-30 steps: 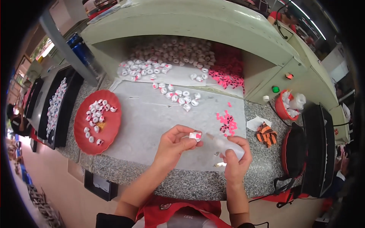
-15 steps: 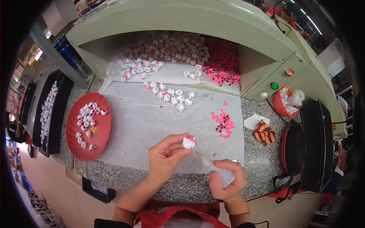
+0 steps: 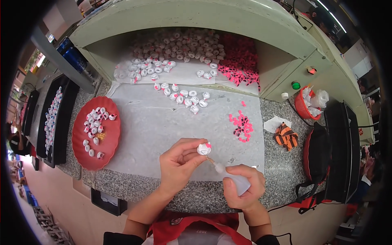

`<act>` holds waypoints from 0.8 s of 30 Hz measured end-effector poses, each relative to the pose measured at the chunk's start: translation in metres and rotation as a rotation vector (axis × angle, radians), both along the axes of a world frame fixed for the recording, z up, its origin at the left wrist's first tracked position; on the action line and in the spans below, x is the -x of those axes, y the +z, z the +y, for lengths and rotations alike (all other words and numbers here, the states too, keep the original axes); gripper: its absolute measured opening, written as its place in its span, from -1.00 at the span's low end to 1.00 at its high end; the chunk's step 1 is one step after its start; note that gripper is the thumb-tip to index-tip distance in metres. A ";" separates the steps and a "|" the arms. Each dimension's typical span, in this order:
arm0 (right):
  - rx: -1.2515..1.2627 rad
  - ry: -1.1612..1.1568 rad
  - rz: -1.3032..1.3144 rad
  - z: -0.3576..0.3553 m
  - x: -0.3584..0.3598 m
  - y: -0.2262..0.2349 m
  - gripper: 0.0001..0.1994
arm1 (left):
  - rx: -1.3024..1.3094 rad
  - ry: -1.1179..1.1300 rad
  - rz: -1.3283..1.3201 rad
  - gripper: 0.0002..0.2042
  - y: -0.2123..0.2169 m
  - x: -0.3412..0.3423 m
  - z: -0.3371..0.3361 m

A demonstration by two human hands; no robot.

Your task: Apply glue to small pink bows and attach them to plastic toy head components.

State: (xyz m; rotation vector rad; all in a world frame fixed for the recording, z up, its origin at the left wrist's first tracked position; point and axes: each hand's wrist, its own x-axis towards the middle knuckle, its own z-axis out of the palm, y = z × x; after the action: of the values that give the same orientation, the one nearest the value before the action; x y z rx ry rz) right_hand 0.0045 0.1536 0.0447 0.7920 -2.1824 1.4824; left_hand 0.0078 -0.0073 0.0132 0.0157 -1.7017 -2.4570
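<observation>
Between the thumb and fingers of my left hand (image 3: 178,163) is a small white figurine piece (image 3: 203,149) with a pink patch on top. My right hand (image 3: 245,188) is wrapped round a translucent white squeeze bottle (image 3: 236,182). The bottle's thin nozzle points up and left, its tip at the lower edge of the piece; whether it touches I cannot tell. Both hands are above the near part of a white paper sheet (image 3: 143,134). Farther up the sheet lie several similar white pieces (image 3: 188,99). Small pink and black bits (image 3: 243,127) are scattered to the right.
A red scalloped plate (image 3: 77,139) with several white pieces stands at the left. The pale green cabinet (image 3: 277,77) holds heaps of white and pink pieces. On the right are a striped orange-black cloth (image 3: 286,136), a red basket (image 3: 302,109) and a black bag (image 3: 317,153).
The view has shifted slightly. My left hand still holds the white piece and my right hand the bottle; the nozzle stays at the piece's lower edge.
</observation>
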 end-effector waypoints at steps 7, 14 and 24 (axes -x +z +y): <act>-0.013 -0.025 -0.023 0.002 0.000 0.002 -0.81 | 0.049 0.021 -0.011 -0.69 0.001 0.002 -0.001; -0.026 -0.023 -0.018 0.001 0.001 0.000 -0.81 | -0.008 -0.044 -0.130 -0.67 0.002 0.003 -0.003; 0.031 -0.009 0.030 0.003 0.002 -0.003 -0.76 | -0.190 -0.103 -0.191 -0.64 -0.003 0.004 -0.008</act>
State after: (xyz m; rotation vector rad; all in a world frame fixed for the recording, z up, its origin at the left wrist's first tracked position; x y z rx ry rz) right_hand 0.0025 0.1568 0.0419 0.7885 -2.1336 1.4864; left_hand 0.0038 -0.0150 0.0102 0.1952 -1.5658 -2.7650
